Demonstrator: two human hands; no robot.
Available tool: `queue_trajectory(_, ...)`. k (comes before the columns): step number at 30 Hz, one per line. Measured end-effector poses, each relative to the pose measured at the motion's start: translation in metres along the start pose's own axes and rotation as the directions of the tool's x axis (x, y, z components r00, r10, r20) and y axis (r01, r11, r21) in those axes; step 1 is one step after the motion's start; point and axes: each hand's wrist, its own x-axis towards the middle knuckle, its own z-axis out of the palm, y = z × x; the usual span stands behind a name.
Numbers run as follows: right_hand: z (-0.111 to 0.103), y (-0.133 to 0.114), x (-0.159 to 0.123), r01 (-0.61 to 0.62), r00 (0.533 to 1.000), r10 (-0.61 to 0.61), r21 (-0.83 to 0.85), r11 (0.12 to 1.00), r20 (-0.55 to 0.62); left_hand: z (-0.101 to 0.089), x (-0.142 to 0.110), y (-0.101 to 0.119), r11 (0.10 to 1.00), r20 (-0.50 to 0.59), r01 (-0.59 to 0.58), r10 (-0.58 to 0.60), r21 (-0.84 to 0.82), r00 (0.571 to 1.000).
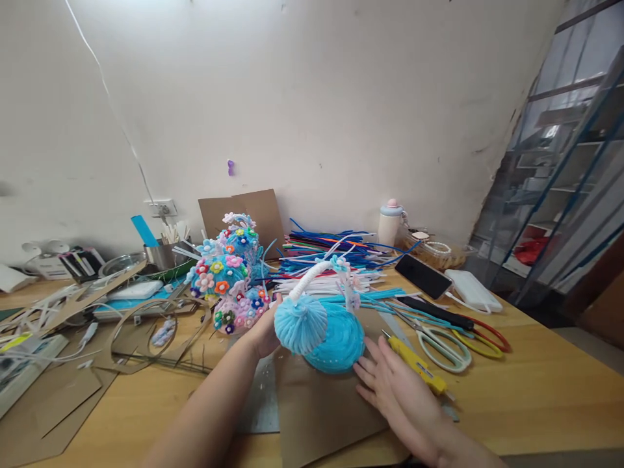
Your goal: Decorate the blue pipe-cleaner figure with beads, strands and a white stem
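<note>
A fluffy light-blue headphone-shaped craft with a white wrapped band and a small blue flower lies on a brown cardboard sheet. My left hand is cupped against the near round ear pad, fingers hidden behind it. Fingers stretched out, my right hand lies flat on the cardboard, its fingertips touching the far pad's lower edge. A yellow glue gun lies right beside that hand.
Flower-covered blue and pink crafts stand at the left. A heap of coloured pipe cleaners lies behind. Scissors, a black phone, a white power bank and a bottle are at the right; cardboard scraps at the left.
</note>
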Motion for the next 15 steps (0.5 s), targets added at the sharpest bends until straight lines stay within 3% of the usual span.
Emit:
queue_trajectory(9,0.001,-0.031,0.034,-0.047,0.999,0.044,-0.291,0.956,-0.015,0.015,-0.056,-0.010,0.982,-0.125,-0.007,-0.017,-0.187,0.992)
queue_trajectory(15,-0.003,-0.049,0.069,0.120,0.991,-0.071,-0.520,0.846,0.113,0.022,-0.081,-0.028,0.964,-0.256,0.011,-0.081,-0.264,0.963)
